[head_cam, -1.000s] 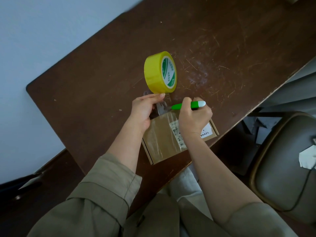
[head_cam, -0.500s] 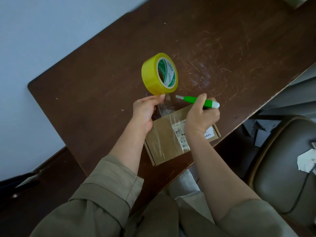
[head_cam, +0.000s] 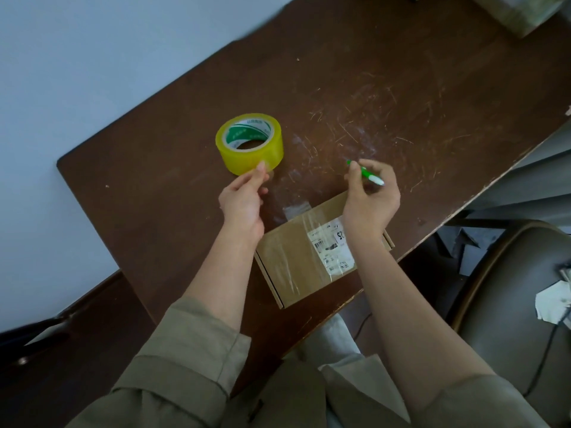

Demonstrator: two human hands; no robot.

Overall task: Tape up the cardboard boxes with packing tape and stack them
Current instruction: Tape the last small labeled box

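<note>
on the scratched brown table [head_cam: 401, 72], near its front edge, we see the cardboard box [head_cam: 296, 261] lying flat with a white shipping label [head_cam: 332, 245] on its lid and a band of clear tape running across the top; a loose tail of that tape [head_cam: 297, 208] overhangs the far edge of the box and rests on the wood, so we judge the strip to be cut free but not yet smoothed down the side. beyond the box, just past the left hand [head_cam: 244, 202], the yellow tape roll [head_cam: 249, 143] sits on its flat face, core hole upward, a stable pose that keeps it from rolling off. the left hand's fingers are loosely extended, with the fingertips [head_cam: 262, 168] touching the roll's near wall; they do not curl round it, which reads as setting down or steadying rather than gripping. the right hand [head_cam: 370, 202] hovers above the far right corner of the box and pinches a small green cutter [head_cam: 366, 174], its tip pointing away from the body and clear of both box and tape, a sensible way to hold a blade between cuts. the two hands are well apart, one on each side of the tape tail. at the far right corner of the table another taped box [head_cam: 522, 13] is partly in view, possibly where stacking will happen. a grey chair [head_cam: 509, 304] stands to the right of the table.
</note>
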